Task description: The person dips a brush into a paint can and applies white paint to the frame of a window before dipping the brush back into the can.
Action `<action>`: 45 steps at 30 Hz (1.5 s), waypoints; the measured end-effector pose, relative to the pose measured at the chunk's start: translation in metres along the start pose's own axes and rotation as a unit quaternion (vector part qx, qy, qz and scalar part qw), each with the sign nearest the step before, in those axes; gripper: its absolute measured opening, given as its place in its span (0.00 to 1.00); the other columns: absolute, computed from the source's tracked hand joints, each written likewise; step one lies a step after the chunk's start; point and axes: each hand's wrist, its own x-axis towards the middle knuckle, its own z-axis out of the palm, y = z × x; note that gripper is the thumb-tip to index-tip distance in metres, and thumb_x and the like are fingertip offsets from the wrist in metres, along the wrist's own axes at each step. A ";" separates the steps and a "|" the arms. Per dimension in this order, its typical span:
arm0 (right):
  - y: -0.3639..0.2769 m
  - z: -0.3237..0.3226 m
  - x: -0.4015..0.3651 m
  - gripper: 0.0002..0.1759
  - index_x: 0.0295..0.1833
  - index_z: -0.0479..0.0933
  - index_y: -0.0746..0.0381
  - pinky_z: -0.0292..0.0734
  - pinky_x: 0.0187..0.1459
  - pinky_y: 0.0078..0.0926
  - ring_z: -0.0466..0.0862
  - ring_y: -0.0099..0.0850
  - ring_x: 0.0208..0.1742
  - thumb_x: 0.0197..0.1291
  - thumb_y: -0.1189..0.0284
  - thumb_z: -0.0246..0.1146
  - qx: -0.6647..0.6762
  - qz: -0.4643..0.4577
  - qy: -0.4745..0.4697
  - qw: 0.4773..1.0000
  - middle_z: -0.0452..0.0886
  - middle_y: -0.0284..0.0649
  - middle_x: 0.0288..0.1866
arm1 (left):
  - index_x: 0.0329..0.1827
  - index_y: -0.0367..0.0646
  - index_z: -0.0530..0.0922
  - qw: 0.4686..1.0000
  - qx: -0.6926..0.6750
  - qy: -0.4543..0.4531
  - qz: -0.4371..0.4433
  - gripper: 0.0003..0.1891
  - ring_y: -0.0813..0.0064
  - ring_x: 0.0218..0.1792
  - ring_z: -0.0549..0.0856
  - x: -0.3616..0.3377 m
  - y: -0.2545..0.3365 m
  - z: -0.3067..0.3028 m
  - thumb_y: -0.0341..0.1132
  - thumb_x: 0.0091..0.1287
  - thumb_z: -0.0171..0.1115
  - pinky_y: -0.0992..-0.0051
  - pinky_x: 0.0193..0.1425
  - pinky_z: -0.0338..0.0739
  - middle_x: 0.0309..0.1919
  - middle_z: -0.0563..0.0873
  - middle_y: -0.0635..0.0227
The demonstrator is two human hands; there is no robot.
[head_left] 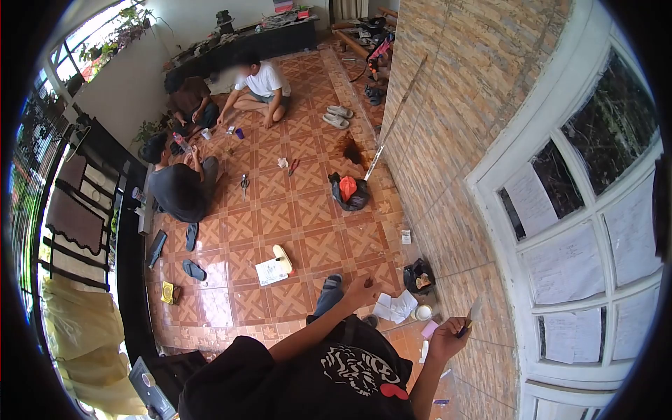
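Observation:
My right hand [448,339] is closed around the dark handle of a putty knife [476,311], whose pale metal blade points up beside the stone-clad wall. My left hand [361,291] hangs over the tiled floor in front of my body, its fingers curled. A small dark spot shows at those fingers, but I cannot make out whether it is a held thing. Below and between the hands lie white paper sheets [395,306], a white tub [423,312] and a black plastic bag [418,276]. A pink piece [429,330] lies near my right hand.
Three people sit on the floor at the far left, with a cup [239,133] among them. A black bag with something red [348,187] stands by a long pole [378,152]. Sandals [194,269], scissors [244,183] and a book [271,271] lie about. At right is a white-framed door [483,183].

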 end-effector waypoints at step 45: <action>0.157 0.105 0.221 0.10 0.44 0.66 0.72 0.64 0.31 0.19 0.63 0.24 0.30 0.68 0.73 0.51 -0.252 -0.190 -0.029 0.949 0.64 0.37 0.31 | 0.28 0.39 0.71 0.999 0.017 -0.022 0.035 0.10 0.83 0.22 0.75 0.223 0.123 -0.126 0.34 0.62 0.61 0.80 0.25 0.68 0.20 0.75 0.72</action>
